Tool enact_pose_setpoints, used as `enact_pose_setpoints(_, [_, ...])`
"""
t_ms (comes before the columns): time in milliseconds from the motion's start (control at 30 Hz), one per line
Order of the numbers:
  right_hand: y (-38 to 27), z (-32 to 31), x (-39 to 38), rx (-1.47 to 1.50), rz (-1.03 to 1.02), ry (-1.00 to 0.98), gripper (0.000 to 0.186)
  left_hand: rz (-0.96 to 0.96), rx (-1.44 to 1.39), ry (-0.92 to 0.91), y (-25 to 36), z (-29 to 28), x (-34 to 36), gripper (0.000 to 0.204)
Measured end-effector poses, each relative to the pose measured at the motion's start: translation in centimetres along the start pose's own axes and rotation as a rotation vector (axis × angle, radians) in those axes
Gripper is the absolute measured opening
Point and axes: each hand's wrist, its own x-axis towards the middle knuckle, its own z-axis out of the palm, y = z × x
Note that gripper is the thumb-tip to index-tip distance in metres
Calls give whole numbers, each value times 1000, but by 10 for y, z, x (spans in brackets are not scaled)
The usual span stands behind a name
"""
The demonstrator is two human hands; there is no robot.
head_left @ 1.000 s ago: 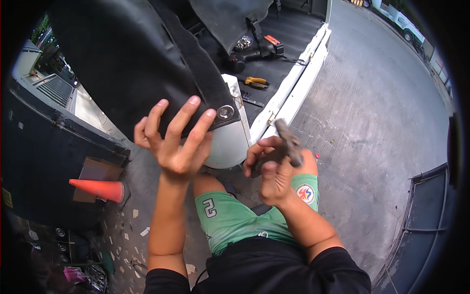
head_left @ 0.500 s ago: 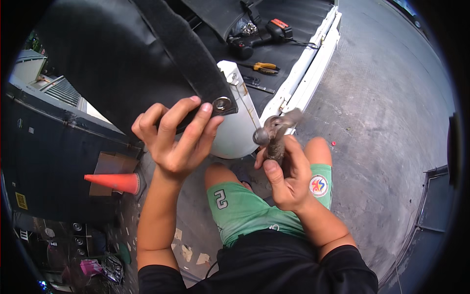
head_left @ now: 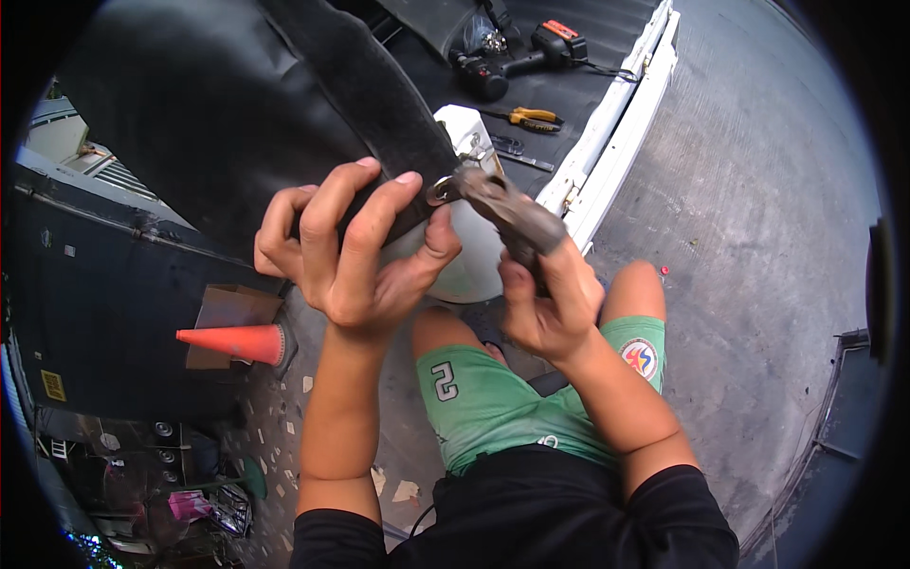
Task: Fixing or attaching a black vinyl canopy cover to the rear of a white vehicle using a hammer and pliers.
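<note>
My left hand [head_left: 355, 251] grips the lower end of a wide black strap-like panel [head_left: 370, 104], with fingers wrapped over its edge. A metal ring [head_left: 442, 190] sits at the corner of that panel. My right hand [head_left: 550, 303] holds a worn grey plier-like tool [head_left: 512, 216] whose tip touches the ring. Behind both hands stands a white rounded container [head_left: 469, 266]. I am seated, with green shorts [head_left: 483, 398] and bare knees below the hands.
A white vehicle edge [head_left: 616, 123] runs diagonally at upper right. On the dark floor behind it lie a power drill [head_left: 521, 57] and yellow-handled pliers [head_left: 531, 118]. An orange cone [head_left: 232, 343] lies at left beside a cardboard box [head_left: 227, 308]. Grey concrete spreads to the right.
My right hand has brought the tool up and left until its tip meets the ring. My left hand has closed its spread fingers around the black panel's edge.
</note>
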Motion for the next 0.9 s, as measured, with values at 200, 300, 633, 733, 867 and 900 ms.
enact_pose_setpoints(200, [3, 5, -1, 12, 44, 26, 43, 0, -30, -49, 1, -4, 4, 39])
enact_pose_setpoints(300, [-12, -17, -10, 145, 228, 68, 44, -8, -72, -62, -1, -6, 5, 41])
enact_pose_setpoints(633, [-27, -18, -11, 515, -27, 184, 54, 18, 26, -18, 5, 0, -1, 40])
enact_pose_setpoints(733, [-14, 7, -15, 465, -143, 283, 47, -12, 5, -23, 4, -4, -2, 41])
enact_pose_setpoints(867, [4, 12, -6, -72, 31, 14, 67, -28, -40, -62, 1, -6, 0, 42])
enact_pose_setpoints(900, [6, 6, -13, -77, 32, 20, 67, -23, -46, -62, 0, -6, -1, 42])
